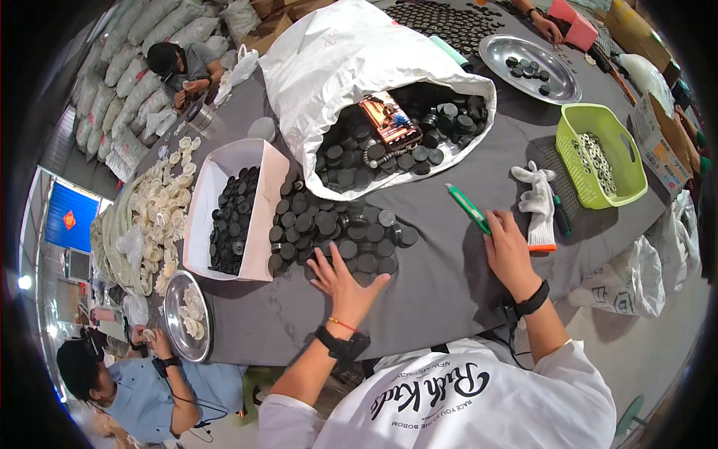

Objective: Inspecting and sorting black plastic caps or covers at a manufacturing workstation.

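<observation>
My left hand (345, 283) lies flat on the grey table (441, 277), fingers spread, its fingertips at the near edge of a pile of black round caps (333, 228). Nothing is in it. My right hand (508, 251) rests palm down on the table further right, holding the end of a green utility knife (469, 207) that points away to the upper left. A white work glove (537, 200) with an orange cuff lies just right of that hand. Both wrists wear black bands.
A white box (269, 213) of black caps sits left of the pile. A big white sack (351, 67) spills more caps behind it. A green basket (598, 153) of rings and a steel tray (523, 52) stand right. Other people work at the left.
</observation>
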Action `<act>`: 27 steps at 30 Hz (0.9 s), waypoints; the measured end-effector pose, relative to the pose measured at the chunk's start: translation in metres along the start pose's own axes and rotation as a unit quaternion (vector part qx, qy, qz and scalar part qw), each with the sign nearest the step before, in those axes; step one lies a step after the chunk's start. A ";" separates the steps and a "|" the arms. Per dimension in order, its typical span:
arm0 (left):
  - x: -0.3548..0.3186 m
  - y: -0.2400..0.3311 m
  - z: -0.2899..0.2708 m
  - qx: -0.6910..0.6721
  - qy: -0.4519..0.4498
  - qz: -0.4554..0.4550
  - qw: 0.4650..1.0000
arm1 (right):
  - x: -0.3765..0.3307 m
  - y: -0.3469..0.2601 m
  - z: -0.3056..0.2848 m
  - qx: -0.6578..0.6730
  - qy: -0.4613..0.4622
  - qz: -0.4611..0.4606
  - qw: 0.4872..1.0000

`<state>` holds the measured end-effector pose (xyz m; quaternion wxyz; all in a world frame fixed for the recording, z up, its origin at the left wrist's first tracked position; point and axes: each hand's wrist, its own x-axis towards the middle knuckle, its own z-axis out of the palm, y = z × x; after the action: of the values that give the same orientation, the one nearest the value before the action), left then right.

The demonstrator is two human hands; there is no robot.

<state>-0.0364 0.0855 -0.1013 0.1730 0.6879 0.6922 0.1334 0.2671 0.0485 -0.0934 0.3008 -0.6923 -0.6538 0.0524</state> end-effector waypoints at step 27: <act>-0.168 0.256 -0.148 -0.431 0.138 0.608 0.653 | -0.024 0.118 -0.029 -0.165 0.179 0.086 0.966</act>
<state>0.1320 -0.0700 0.1507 0.2328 0.7765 0.0002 0.5856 0.3808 0.0202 -0.1349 0.2890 -0.7843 -0.5267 -0.1549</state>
